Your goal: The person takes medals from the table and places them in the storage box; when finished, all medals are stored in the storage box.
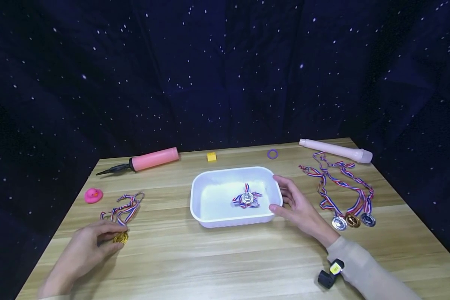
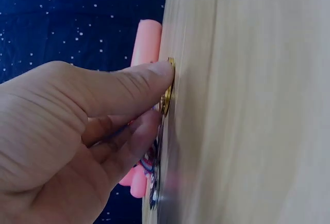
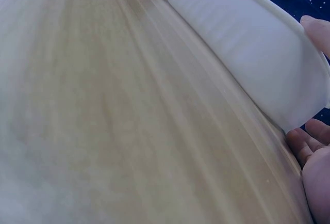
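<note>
Near the table's left front, my left hand (image 1: 88, 246) pinches a gold medal (image 1: 121, 238) between thumb and fingers. Its red, white and blue ribbon (image 1: 129, 208) trails loosely behind it on the wood. The left wrist view shows the gold medal (image 2: 168, 87) edge-on, with a silvery disc edge (image 2: 154, 188) lower down. My right hand (image 1: 298, 206) holds the right end of a white plastic basin (image 1: 225, 218), thumb on the rim and fingers along the outer wall (image 3: 252, 43). Inside the basin lies a silver medal (image 1: 247, 198) on its bunched ribbon.
On the right lie silver (image 1: 339, 223), bronze (image 1: 353, 220) and dark medals (image 1: 368, 219) with tangled ribbons. A pale pink tube (image 1: 333, 150), purple ring (image 1: 272, 154), yellow block (image 1: 211, 156) and pink hand pump (image 1: 155, 159) line the back. A pink duck (image 1: 93, 195) sits left.
</note>
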Demonstrator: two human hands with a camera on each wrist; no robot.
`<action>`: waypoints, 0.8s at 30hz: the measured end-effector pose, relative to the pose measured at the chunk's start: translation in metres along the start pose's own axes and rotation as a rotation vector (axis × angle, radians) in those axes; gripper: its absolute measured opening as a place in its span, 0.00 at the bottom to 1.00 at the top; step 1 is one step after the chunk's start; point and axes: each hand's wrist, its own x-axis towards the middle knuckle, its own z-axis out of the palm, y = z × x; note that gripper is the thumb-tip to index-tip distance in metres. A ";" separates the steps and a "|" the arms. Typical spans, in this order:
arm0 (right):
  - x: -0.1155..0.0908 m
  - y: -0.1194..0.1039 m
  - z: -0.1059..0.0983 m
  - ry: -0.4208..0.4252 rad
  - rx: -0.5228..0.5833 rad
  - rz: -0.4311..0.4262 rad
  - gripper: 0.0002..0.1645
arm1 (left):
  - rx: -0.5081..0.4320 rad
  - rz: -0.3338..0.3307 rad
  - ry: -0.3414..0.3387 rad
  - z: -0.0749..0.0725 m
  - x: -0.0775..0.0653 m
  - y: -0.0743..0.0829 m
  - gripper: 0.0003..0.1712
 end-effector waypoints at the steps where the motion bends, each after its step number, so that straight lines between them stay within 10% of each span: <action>1: 0.000 0.000 0.000 0.000 -0.001 0.000 0.51 | 0.027 -0.003 0.005 0.000 0.001 0.001 0.25; 17: 0.000 0.001 0.001 -0.001 -0.003 0.004 0.51 | 0.012 -0.102 -0.097 0.000 0.006 0.007 0.27; 24: 0.000 0.000 0.000 0.000 -0.004 0.010 0.52 | -0.062 -0.039 -0.062 0.002 0.006 0.005 0.30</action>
